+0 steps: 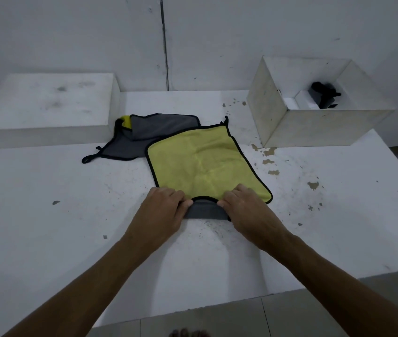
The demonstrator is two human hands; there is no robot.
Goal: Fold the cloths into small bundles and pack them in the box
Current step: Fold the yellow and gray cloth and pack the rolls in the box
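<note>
On my far left I see a low, flat white block (pixel 47 105) lying on the worn white tabletop (pixel 47 203), against the wall. Just right of it lies a crumpled grey cloth with black edging and a yellow patch showing (pixel 144 133), its hanging loop trailing toward me. Partly overlapping that one is the square yellow microfibre cloth with black trim (pixel 205 161), spread flat at the middle of the table. My left hand (pixel 161 210) pinches its near edge, fingers curled over the yellow face and thumb under the turned-up grey underside. My right hand (pixel 244 205) grips the same edge just beside it in the same way, so a short strip of grey backing is rolled up between the two hands. Further right, well apart from the cloths, stands an open white box (pixel 314 127); inside it I make out a dark grey bundle (pixel 323 96) against the far corner.
</note>
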